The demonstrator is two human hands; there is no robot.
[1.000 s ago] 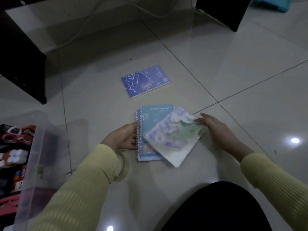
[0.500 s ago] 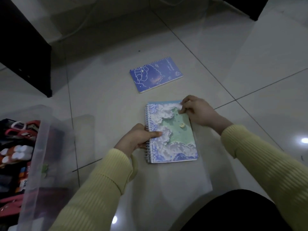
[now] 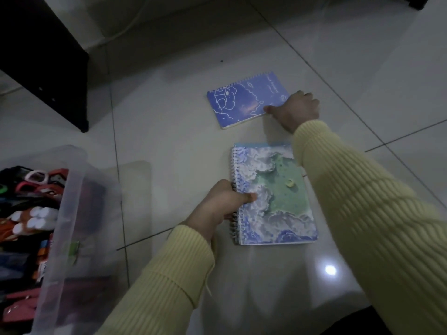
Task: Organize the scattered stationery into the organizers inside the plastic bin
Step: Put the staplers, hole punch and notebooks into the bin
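Note:
A spiral notebook with a cloud-and-green cover [image 3: 273,197] lies on the tiled floor, stacked on a light blue notebook whose top edge [image 3: 254,144] peeks out. My left hand [image 3: 223,204] grips the stack at its spiral edge, thumb on the cover. Farther away lies a dark blue notebook with white cloud drawings [image 3: 244,100]. My right hand [image 3: 294,111] is at its right corner, thumb on the near edge, fingers curled at the side. A clear plastic bin [image 3: 72,213] stands at the left, holding pens, scissors and glue sticks.
Dark furniture [image 3: 46,56] stands at the upper left, with a white cable along the floor behind it. The bin's clear lid [image 3: 131,189] lies flat on the floor between the bin and the notebooks. My dark-clothed knee fills the lower right corner.
My right hand put the cloud-cover notebook onto the light blue one, then left it and reached forward to the dark blue notebook. My left hand kept its hold on the stack.

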